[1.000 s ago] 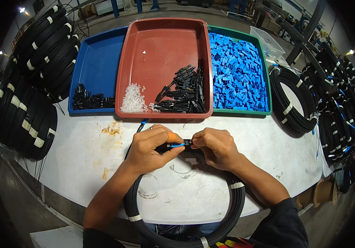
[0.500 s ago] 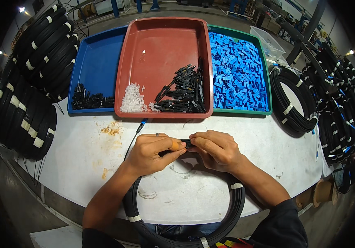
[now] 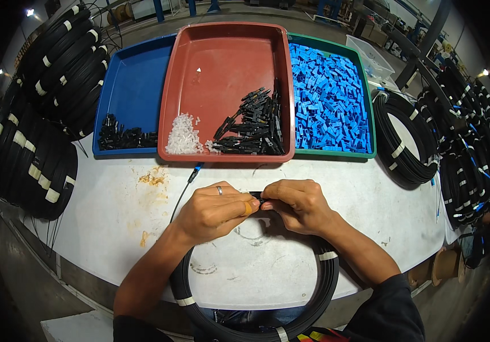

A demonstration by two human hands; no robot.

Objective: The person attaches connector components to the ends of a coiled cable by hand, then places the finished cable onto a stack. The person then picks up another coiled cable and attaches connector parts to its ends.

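At the far left, two stacks of black cable coils with white bands stand one behind the other — a far stack (image 3: 65,71) and a near stack (image 3: 25,162) — their coils too tightly packed to count. Next come three trays side by side along the far edge of the white tabletop (image 3: 114,228). The first, a blue tray (image 3: 136,74), holds one heap of small black parts (image 3: 125,137) too many to count.

One black cable end with a blue tip (image 3: 192,176) lies just near of the red tray (image 3: 228,57), its cable running toward the left hand (image 3: 253,204). That hand is folded, wearing one ring and one orange wrap, thumb and fingertips pinching one small black piece (image 3: 261,198), mostly hidden. The piece sits between the two hands, near of the red tray, which holds one pile of white bits (image 3: 183,135) and one of black connectors (image 3: 256,128).

One large black coil (image 3: 180,279) lies below the forearms, three white bands showing. The right hand (image 3: 264,200) pinches the same piece from its right side, the two hands' fingertips close together.

Farther right, the green tray (image 3: 372,128) holds uncounted blue clips (image 3: 330,102). Beyond are one clear bin (image 3: 373,62), one banded coil (image 3: 407,172) and a crowded group of hanging coils (image 3: 462,176).
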